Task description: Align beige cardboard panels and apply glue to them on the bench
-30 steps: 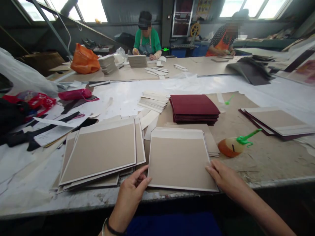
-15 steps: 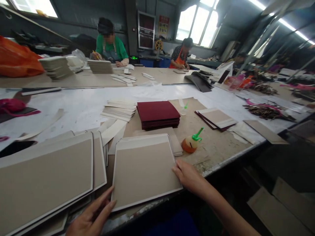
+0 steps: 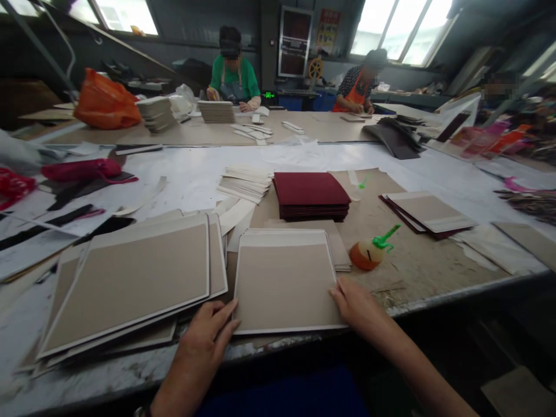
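Observation:
A beige board with a pale border (image 3: 284, 289) lies near the front edge of the table, between my hands. My left hand (image 3: 208, 330) pinches its lower left edge, thumb and fingers closed on the rim. At the right edge, my right hand (image 3: 350, 298) grips the same board; some of those fingers are hidden. Left of it is a stack of larger beige boards with pale borders (image 3: 143, 266). Behind the held board are smaller beige boards (image 3: 341, 249) and a pile of dark red covers (image 3: 310, 190).
A round bottle of amber liquid with a green spout (image 3: 367, 255) stands to the right. Beyond it lie beige and dark red panels (image 3: 430, 212). Pale strips (image 3: 245, 182) lie behind. Two people work across the table, near an orange bag (image 3: 106, 101).
The view has turned left, so the surroundings sit further right in the picture. The board now appears more level, with both hands still on its side edges.

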Tool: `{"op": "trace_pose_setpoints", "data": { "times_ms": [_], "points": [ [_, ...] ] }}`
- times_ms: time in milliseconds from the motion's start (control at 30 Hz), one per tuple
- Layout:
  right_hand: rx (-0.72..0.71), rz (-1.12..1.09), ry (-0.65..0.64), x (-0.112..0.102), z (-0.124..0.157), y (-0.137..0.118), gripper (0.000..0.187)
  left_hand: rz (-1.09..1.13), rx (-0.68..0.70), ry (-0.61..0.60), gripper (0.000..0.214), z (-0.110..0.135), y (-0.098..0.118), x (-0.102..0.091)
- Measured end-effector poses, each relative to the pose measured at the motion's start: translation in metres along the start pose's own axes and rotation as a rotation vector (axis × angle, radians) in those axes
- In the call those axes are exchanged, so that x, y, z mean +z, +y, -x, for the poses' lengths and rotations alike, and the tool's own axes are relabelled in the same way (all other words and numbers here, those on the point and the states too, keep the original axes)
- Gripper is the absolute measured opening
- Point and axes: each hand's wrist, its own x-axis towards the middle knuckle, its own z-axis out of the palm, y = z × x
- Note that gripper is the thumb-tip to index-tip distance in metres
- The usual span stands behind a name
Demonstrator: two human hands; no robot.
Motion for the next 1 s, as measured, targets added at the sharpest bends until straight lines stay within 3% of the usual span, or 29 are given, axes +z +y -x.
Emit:
{"op": "trace_pose_setpoints", "data": {
  "times_ms": [100, 333, 533, 767, 1000],
  "points": [
    [-0.017, 0.04, 0.011, 0.002, -0.003, 0.003, 0.016, -0.105, 0.133, 0.039, 0.026, 0.001, 0.005, 0.0],
    [-0.027, 0.038, 0.01, 0.001, -0.004, 0.003, 0.016, -0.243, 0.41, -0.096, 0.055, 0.002, 0.021, 0.001],
    [-0.006, -0.017, 0.02, -0.007, 0.003, -0.003, 0.014, -0.206, 0.382, -0.075, 0.035, 0.005, 0.023, 0.011],
    [0.025, -0.047, 0.036, -0.009, 0.008, -0.005, 0.014, -0.215, 0.429, -0.035, 0.036, 0.007, 0.017, 0.019],
    [0.028, -0.053, 0.04, -0.009, 0.008, -0.006, 0.012, -0.302, 0.455, -0.124, 0.046, 0.007, 0.02, 0.015]
  ]
}}
